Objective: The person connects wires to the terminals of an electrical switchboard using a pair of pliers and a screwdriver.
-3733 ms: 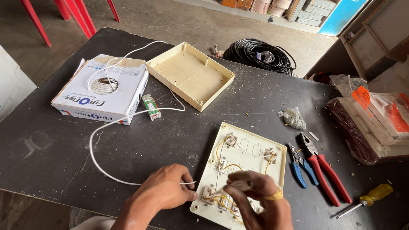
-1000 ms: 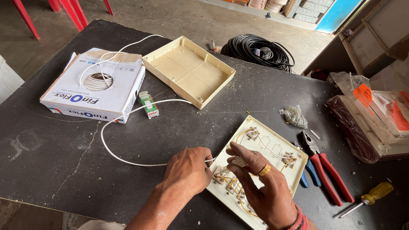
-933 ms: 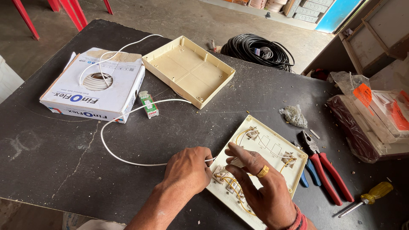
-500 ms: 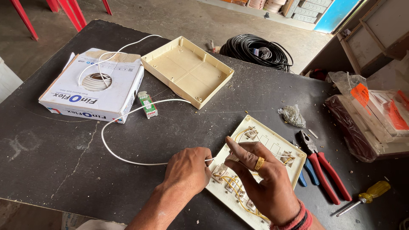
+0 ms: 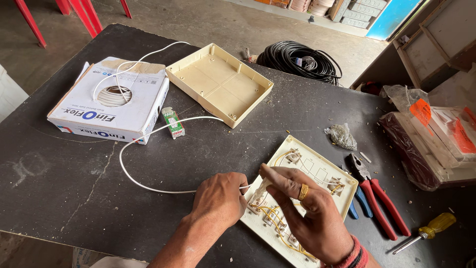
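Pinching the white wire (image 5: 148, 186) end, left hand (image 5: 218, 198) feeds it to the switch plate (image 5: 297, 198) on the bench (image 5: 59, 183). Right hand (image 5: 310, 218) probably grips a terminal, fingers closed; view unclear. Slack loop could snag, pulling the wire free.

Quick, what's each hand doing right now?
Left hand: closed, pinching the white wire beside the switch plate.
Right hand: over the switch plate, fingers at the wire's end; grip cannot be told.

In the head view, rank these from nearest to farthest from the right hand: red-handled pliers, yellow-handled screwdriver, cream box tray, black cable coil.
From the right hand:
1. Red-handled pliers, just to its right.
2. Yellow-handled screwdriver, farther right near the table edge.
3. Cream box tray, up and left.
4. Black cable coil, beyond the table's far edge.
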